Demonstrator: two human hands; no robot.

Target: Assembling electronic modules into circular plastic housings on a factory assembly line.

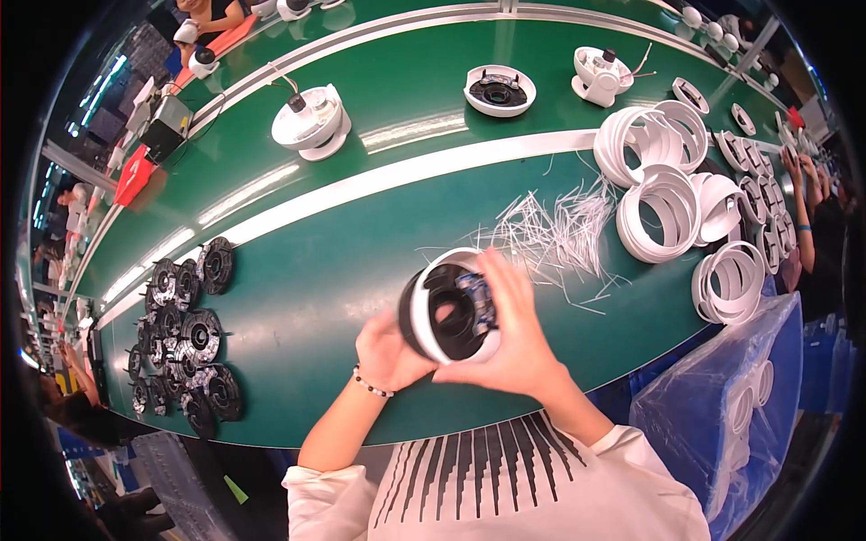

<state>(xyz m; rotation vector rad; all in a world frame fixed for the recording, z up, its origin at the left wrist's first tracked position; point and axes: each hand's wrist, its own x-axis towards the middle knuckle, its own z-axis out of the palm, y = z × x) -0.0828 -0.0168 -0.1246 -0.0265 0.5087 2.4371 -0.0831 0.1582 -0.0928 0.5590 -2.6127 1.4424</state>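
Observation:
Between my hands, above the green table, is a round camera housing [424,317] with a white rim, a black inner part and a small circuit board inside. My right hand [516,335] grips its right side, thumb at the lower edge and fingers over the top rim. My left hand [390,350] supports it from the left and below; its fingers are partly hidden behind the housing. A pile of thin white strips [564,230] lies just beyond my right hand. Stacked white rings [658,215] stand to the right.
Several black round parts [200,335] with circuit boards cluster on the left. Across the white divider, a conveyor belt [397,180] carries white camera assemblies [314,126] and a white-rimmed black part [499,92]. A plastic-lined blue bin [722,397] stands at right. Other people work around the line.

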